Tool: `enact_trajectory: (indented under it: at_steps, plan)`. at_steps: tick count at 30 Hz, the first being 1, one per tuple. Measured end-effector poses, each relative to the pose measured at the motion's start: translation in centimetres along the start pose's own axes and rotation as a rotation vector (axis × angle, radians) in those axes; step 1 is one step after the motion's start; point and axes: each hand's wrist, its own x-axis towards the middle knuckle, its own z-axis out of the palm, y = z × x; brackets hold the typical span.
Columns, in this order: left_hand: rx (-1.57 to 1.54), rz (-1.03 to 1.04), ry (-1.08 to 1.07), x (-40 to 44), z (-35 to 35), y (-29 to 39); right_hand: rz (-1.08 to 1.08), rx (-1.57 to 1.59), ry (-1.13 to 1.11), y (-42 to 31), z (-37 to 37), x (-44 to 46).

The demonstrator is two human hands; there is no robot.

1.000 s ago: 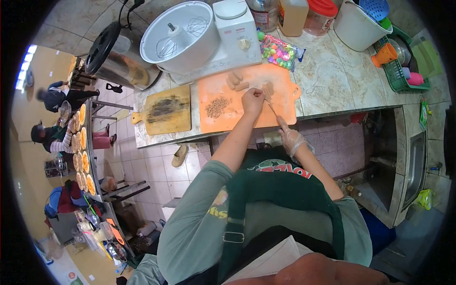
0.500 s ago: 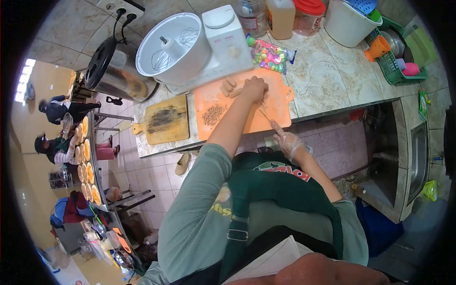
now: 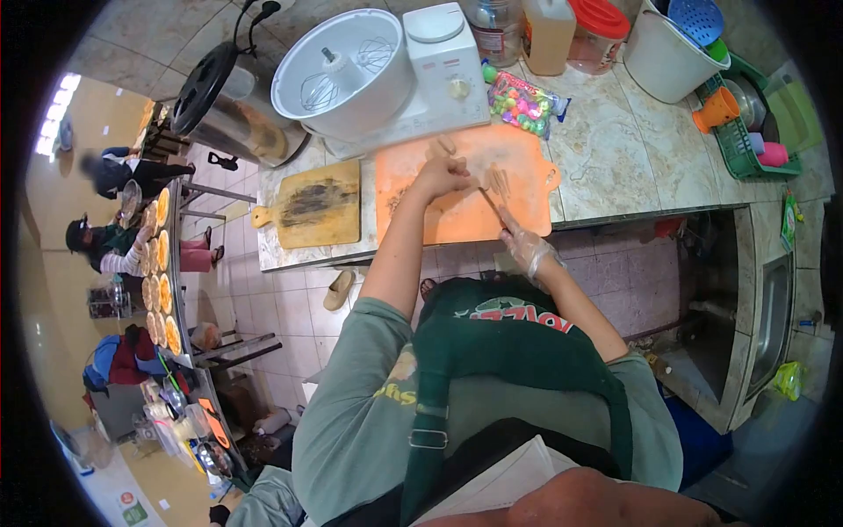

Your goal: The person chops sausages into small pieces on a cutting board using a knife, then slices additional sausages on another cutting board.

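My gloved right hand (image 3: 527, 250) grips a knife (image 3: 492, 202) at the front edge of the orange cutting board (image 3: 527, 215). The blade points up and left across the board, its tip close to my left fingers. My bare left hand (image 3: 445, 178) is over the middle of the board, fingers curled together; whatever they hold is too small to make out. Thin pale-brown strips (image 3: 500, 182), possibly sausage, lie right of the blade. A similar uncut piece (image 3: 446, 143) shows beyond my left hand. Small chopped bits (image 3: 395, 198) are mostly hidden by my left forearm.
Left of the orange board lies a wooden board (image 3: 320, 206). Behind stand a white mixer (image 3: 439, 70) with its bowl (image 3: 290, 88), and a colourful packet (image 3: 527, 101). A green dish basket (image 3: 746, 162) is at right. Two people work at a far table (image 3: 180, 290).
My left hand has moved left, away from the spot near the blade, uncovering the strips. It now covers some of the uncut pieces. My right hand keeps its hold on the knife. The view has shifted slightly.
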Motion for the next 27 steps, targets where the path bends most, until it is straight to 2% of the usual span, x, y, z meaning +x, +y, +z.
enact_trajectory:
  at_steps: [2,3,5,6,8,9,11,15,17,21,27]
  plan:
    - [0.091,-0.145,-0.198,-0.6,-0.4,-0.4,0.225,-0.029,-0.069,-0.7,-0.9,0.2]
    - [0.086,-0.149,-0.193,-0.7,-0.1,-0.8,0.222,-0.033,-0.076,-0.7,-0.9,0.3]
    - [0.234,0.028,-0.183,-0.8,1.3,-1.4,0.218,-0.053,-0.073,-0.4,-1.1,0.3]
    - [0.229,0.027,-0.181,-0.6,2.2,-1.9,0.218,-0.057,-0.076,-0.6,-1.2,0.2]
    - [0.222,0.192,0.123,-0.2,3.8,-2.9,0.221,-0.101,-0.085,-1.3,-1.6,-0.1]
    - [0.219,0.189,0.124,-0.6,4.2,-2.7,0.221,-0.102,-0.088,-1.7,-1.8,-0.3]
    - [0.284,0.067,0.371,-1.4,4.8,-2.3,0.256,-0.192,-0.106,-2.6,-2.2,-0.6]
    - [0.264,-0.071,0.355,-2.1,5.8,-2.3,0.286,-0.26,-0.082,-3.3,-1.9,-1.2]
    - [-0.044,-0.067,0.455,-2.4,6.7,-2.4,0.286,-0.263,-0.055,-3.0,-1.2,-1.3]
    - [-0.124,-0.031,0.553,-2.4,7.8,-2.0,0.257,-0.213,-0.025,-2.1,0.1,-1.4]
    - [-0.327,-0.177,0.508,-1.9,8.3,-1.8,0.255,-0.228,-0.016,-3.2,-1.0,-1.4]
